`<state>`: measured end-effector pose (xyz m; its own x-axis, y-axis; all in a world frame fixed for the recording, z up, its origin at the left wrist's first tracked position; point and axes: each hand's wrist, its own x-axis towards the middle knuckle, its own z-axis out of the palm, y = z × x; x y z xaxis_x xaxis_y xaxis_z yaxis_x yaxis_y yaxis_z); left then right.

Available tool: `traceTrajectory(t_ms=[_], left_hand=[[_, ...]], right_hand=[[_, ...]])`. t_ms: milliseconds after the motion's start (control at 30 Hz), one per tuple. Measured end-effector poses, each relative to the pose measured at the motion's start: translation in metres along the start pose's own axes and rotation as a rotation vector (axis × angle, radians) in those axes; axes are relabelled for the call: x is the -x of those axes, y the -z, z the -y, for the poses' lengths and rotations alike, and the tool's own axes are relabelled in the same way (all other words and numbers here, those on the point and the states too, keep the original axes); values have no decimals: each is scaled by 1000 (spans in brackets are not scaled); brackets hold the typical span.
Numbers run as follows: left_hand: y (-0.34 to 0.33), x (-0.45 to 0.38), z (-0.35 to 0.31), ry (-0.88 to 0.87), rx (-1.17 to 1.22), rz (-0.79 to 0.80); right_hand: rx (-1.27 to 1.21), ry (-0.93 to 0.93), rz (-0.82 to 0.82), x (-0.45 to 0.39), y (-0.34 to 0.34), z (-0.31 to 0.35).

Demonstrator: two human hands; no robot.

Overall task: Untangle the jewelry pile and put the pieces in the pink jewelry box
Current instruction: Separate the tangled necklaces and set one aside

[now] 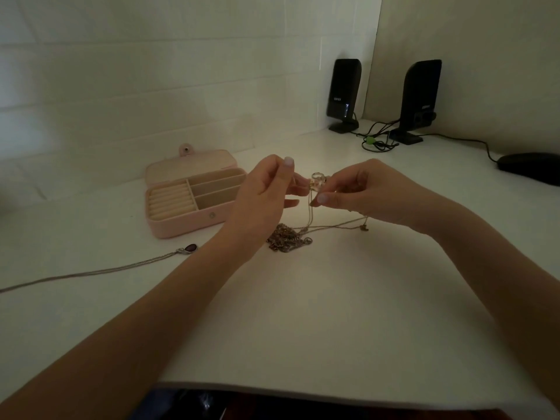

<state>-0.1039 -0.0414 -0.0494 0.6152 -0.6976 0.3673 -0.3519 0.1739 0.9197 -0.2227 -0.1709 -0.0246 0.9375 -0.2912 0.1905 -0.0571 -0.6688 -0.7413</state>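
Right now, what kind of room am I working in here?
Probably a home desk or computer nook: a white desk set against pale walls, two black desktop speakers with tangled cables, and a black computer mouse at the right. The open pink jewelry box suggests a personal space, not a workshop.

Dim, soft-focus wide-angle view, edges bowed, faint warm glow perhaps from above, shadows weak.

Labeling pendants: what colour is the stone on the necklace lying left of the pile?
Dark purplish-red stone, head view.
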Motion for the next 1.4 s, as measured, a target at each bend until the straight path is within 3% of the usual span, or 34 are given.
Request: traceTrajectory(t_ms=[400,800,1033,1400], left_hand=[[1,1,-6,8,80,-22],[1,0,-4,-3,129,-4],[3,1,-2,84,95,128],[4,4,-8,172,96,178]], right_hand=[[-45,41,-93,-1,-8,2],[-203,-76,-108,-1,-16,5],[-207,-112,-200,-4,-10,2],[-293,-108,-162,-3,-7,1]])
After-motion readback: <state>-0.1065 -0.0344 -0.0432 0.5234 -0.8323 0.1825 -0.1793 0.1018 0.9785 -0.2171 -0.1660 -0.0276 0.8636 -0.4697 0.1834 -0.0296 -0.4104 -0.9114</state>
